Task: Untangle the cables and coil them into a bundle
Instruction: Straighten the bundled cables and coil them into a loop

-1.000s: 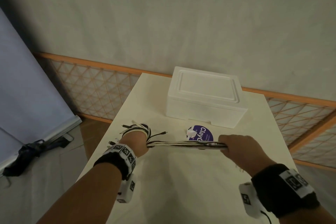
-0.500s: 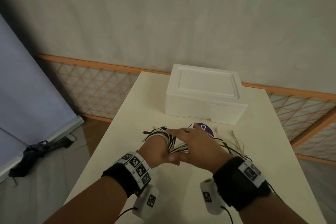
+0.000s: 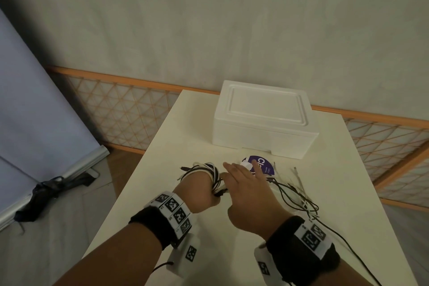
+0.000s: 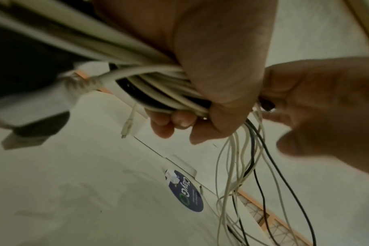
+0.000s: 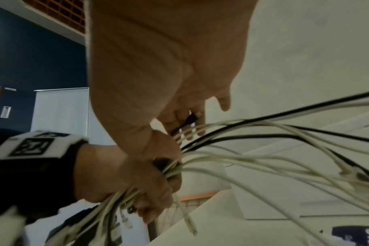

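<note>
1. Gripping a coil of white and black cables (image 3: 212, 175), the left hand (image 3: 197, 189) is curled round the loops wound about it, held just above the desk (image 3: 162, 153).
2. Cable plugs stick out to the left of that hand.
3. Just right of it, touching, the right hand (image 3: 249, 195) lies with fingers straight and spread, clasping nothing.
4. Beyond the right hand's fingertips sits a purple round sticker (image 3: 262, 165), and farther off a white foam box (image 3: 264, 121).
5. Loose cable tails (image 3: 299, 197) trail over the desk right of the right hand.
</note>
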A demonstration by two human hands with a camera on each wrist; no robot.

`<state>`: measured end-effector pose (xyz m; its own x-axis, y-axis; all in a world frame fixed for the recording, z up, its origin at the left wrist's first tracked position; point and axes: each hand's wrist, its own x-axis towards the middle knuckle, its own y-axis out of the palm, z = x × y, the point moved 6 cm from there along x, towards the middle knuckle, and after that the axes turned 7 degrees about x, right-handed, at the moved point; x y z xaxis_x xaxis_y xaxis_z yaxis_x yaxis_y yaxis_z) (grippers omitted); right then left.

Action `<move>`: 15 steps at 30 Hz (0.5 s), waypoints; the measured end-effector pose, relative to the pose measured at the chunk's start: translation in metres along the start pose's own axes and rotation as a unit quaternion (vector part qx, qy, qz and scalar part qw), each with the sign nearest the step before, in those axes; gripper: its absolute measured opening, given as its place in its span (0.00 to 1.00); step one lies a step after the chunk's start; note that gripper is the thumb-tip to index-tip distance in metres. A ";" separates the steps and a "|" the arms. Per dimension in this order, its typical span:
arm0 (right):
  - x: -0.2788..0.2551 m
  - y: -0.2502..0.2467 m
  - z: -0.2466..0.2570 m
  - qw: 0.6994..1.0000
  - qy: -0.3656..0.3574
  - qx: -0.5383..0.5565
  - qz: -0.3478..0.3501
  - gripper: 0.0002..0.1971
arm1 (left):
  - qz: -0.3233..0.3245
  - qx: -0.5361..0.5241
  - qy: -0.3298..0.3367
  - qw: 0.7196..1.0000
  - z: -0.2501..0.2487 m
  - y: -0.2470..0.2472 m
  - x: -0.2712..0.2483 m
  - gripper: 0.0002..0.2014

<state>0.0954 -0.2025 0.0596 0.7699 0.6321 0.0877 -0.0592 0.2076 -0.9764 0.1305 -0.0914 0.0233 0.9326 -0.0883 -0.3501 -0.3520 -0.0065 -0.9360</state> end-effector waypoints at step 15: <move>0.020 -0.037 -0.014 0.970 -0.222 -0.055 -0.083 0.24 | 0.128 -0.478 0.143 0.857 -0.027 0.005 -0.043 0.14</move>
<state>0.1214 -0.2079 0.0950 0.4128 0.8605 0.2987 0.1294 0.2692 -0.9544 0.0869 -0.1142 0.0345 0.8052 -0.4478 -0.3887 -0.5745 -0.7515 -0.3243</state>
